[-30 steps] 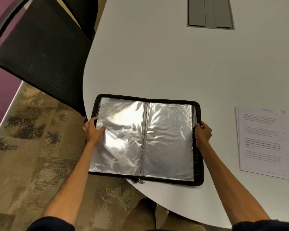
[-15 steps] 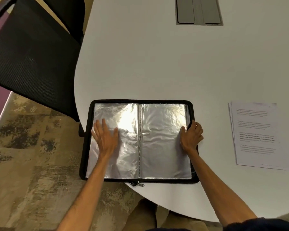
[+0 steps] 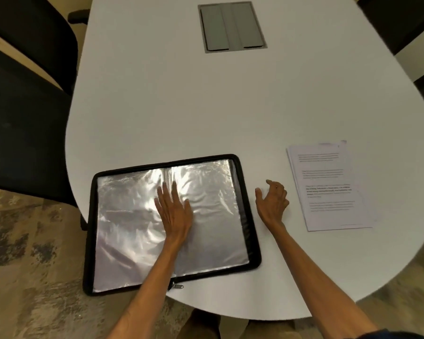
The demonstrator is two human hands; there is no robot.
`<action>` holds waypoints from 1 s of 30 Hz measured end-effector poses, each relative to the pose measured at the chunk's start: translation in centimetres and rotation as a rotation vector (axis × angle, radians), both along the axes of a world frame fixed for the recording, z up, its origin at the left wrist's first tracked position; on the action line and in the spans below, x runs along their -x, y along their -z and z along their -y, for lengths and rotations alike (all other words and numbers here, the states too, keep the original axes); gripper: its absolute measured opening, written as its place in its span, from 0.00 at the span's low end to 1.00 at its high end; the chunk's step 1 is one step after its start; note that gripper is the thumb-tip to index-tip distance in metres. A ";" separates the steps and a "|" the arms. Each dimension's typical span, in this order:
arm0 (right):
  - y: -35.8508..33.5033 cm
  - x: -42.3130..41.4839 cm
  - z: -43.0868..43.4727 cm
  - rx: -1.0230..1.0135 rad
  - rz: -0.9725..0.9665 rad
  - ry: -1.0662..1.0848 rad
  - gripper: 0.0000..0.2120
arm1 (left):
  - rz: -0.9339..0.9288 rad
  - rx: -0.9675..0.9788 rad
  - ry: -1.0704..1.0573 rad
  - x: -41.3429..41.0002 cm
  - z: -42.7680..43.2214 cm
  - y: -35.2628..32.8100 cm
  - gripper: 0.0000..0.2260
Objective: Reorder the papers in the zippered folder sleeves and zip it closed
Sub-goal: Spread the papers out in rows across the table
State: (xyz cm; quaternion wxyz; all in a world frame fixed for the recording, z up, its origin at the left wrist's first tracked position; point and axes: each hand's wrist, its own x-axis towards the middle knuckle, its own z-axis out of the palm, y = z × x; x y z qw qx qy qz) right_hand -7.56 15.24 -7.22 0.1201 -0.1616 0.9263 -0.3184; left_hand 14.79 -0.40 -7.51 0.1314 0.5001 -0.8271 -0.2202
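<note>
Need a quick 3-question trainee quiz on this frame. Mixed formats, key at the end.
1. True or false: the left hand lies flat on the clear sleeves of the open folder.
2. Where is the stack of papers? A) inside the sleeves B) on the table, to the right of the folder C) on the chair
3. Fill in: the right hand, between the folder and the papers, holds ____.

Key: 1 true; 2 B; 3 nothing.
</note>
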 end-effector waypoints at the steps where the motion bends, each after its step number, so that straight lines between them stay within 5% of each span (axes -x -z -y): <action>1: -0.1 0.7 -0.7 0.000 0.013 0.006 0.21 | 0.000 -0.026 0.048 0.9 -0.8 0.4 0.30; 9: 0.7 2.8 -5.2 -0.007 0.104 -0.316 0.25 | 0.284 -0.262 0.367 6.9 -7.4 2.4 0.41; 16: 1.2 1.8 -5.1 -0.087 0.079 -0.607 0.25 | 0.385 -0.267 0.345 7.4 -8.4 2.0 0.43; 26: -0.6 13.5 -8.7 0.052 0.034 -0.192 0.18 | 0.048 -0.196 0.174 18.4 -12.7 -1.1 0.23; 30: -1.1 18.3 -11.9 -0.012 -0.011 -0.008 0.21 | 0.024 -0.281 0.296 24.6 -15.4 -2.1 0.25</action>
